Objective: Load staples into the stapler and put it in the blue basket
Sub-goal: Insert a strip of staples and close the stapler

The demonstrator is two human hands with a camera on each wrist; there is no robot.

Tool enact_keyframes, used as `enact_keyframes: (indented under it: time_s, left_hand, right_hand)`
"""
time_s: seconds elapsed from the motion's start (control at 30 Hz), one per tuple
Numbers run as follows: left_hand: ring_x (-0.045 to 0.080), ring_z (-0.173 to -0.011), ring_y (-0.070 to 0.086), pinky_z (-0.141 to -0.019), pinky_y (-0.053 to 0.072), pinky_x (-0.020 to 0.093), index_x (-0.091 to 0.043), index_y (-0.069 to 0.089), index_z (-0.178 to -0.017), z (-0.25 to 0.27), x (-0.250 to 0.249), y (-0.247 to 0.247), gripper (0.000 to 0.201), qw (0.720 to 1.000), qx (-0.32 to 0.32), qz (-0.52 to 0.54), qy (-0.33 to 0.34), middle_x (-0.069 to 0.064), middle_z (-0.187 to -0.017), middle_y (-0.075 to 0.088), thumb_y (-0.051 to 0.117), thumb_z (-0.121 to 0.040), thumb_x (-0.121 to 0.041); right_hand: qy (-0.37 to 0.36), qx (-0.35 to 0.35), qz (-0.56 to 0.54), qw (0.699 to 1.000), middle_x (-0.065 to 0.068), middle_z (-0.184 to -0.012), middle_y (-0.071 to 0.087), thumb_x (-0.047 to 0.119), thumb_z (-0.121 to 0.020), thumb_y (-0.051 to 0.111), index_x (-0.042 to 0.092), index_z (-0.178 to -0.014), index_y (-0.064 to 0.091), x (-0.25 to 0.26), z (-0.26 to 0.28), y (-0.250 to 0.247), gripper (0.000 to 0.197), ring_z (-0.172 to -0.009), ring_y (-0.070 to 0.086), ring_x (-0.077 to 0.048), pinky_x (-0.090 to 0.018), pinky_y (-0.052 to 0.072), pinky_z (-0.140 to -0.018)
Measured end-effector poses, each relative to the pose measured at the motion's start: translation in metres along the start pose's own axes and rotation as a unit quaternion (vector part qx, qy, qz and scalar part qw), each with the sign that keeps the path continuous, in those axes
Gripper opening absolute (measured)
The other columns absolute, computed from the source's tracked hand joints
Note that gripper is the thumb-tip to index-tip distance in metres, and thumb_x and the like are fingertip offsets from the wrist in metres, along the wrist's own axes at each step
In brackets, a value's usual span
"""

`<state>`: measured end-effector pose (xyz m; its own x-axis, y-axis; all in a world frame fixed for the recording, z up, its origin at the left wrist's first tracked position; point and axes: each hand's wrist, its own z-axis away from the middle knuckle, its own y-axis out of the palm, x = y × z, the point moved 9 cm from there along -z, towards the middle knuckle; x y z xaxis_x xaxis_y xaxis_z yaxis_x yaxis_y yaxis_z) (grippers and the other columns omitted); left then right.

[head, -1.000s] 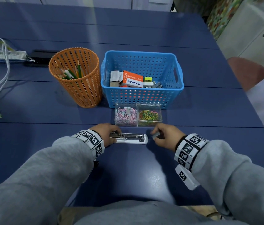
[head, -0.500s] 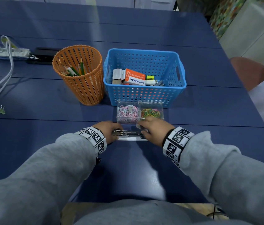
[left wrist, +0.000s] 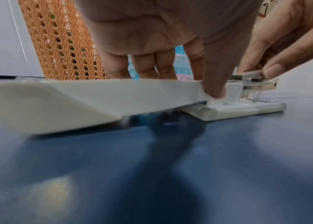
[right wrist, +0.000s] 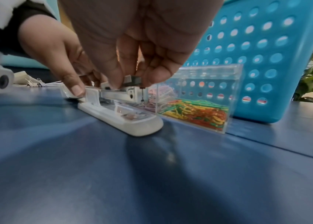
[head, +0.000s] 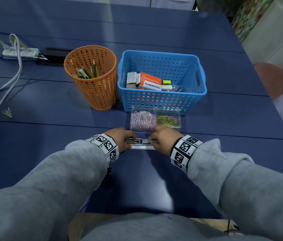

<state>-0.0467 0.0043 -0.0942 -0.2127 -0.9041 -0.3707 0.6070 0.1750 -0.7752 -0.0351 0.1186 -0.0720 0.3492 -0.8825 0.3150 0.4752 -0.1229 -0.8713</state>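
Observation:
A white stapler (head: 142, 144) lies opened flat on the blue table, its metal magazine facing up. My left hand (head: 120, 137) grips its left part, thumb pressed near the hinge (left wrist: 215, 91), fingers behind the folded-back lid (left wrist: 94, 97). My right hand (head: 163, 138) pinches a short strip of staples (right wrist: 132, 79) just above the magazine's front end, over the stapler base (right wrist: 121, 118). The same strip of staples (left wrist: 247, 75) shows at the magazine's tip in the left wrist view. The blue basket (head: 161, 55) stands behind, holding an orange box and small items.
A clear two-part box of coloured paper clips (head: 155, 119) sits between the stapler and the basket, close to my fingers. An orange mesh pencil cup (head: 92, 80) stands left of the basket. White cables and a power strip (head: 20, 51) lie far left.
My right hand has moved left from beside the stapler's right end onto the magazine, carrying the staple strip. The left hand has stayed on the stapler.

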Motion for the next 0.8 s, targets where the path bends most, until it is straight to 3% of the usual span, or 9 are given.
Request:
enact_keyframes:
  time_s: [0.2, 0.33, 0.53, 0.63, 0.8]
  left_hand:
    - [0.026, -0.112, 0.056, -0.098, 0.046, 0.037, -0.028, 0.054, -0.121, 0.001, 0.006, 0.000, 0.040, 1.000, 0.006, 0.000, -0.004, 0.006, -0.123, 0.058, 0.063, -0.082, -0.028]
    - [0.027, -0.115, 0.053, -0.099, 0.046, 0.040, -0.026, 0.051, -0.122, 0.007, 0.030, -0.006, 0.051, 0.998, 0.010, -0.039, -0.051, 0.006, -0.124, 0.055, 0.071, -0.076, -0.030]
    - [0.021, -0.099, 0.059, -0.088, 0.052, 0.039, -0.027, 0.058, -0.090, 0.023, 0.066, -0.024, 0.027, 0.988, 0.002, -0.087, -0.130, -0.001, -0.108, 0.061, 0.073, -0.070, -0.037]
    - [0.021, -0.093, 0.060, -0.084, 0.053, 0.036, -0.027, 0.058, -0.083, 0.030, 0.065, -0.038, 0.021, 0.991, -0.019, -0.042, -0.125, -0.001, -0.098, 0.064, 0.074, -0.070, -0.032]
    - [0.025, -0.094, 0.058, -0.086, 0.052, 0.041, -0.026, 0.063, -0.089, 0.039, 0.031, -0.072, 0.023, 0.994, -0.095, -0.018, -0.056, -0.001, -0.093, 0.057, 0.073, -0.069, -0.029]
  right_hand:
    - [0.003, 0.006, 0.002, 1.000, -0.018, -0.107, 0.055, 0.019, -0.088, 0.050, 0.004, -0.100, 0.066, -0.003, 0.001, 0.002, 0.025, -0.104, 0.051, -0.031, -0.034, 0.042, -0.086]
    - [0.020, 0.000, -0.021, 1.000, -0.017, -0.109, 0.056, 0.023, -0.087, 0.053, 0.005, -0.099, 0.067, -0.009, 0.002, 0.003, 0.025, -0.103, 0.053, -0.032, -0.036, 0.045, -0.088]
    - [0.068, 0.005, -0.052, 0.996, -0.012, -0.121, 0.056, 0.028, -0.087, 0.057, 0.009, -0.115, 0.059, -0.027, 0.009, 0.007, 0.034, -0.109, 0.053, -0.029, -0.034, 0.044, -0.093]
    - [0.087, -0.012, -0.080, 0.993, -0.011, -0.119, 0.058, 0.030, -0.084, 0.060, 0.011, -0.114, 0.061, -0.035, 0.009, 0.007, 0.035, -0.106, 0.055, -0.028, -0.030, 0.044, -0.090]
    - [0.106, -0.029, -0.130, 0.985, -0.011, -0.110, 0.061, 0.031, -0.082, 0.064, 0.013, -0.111, 0.063, -0.041, 0.011, 0.011, 0.034, -0.093, 0.055, -0.022, -0.028, 0.044, -0.082]
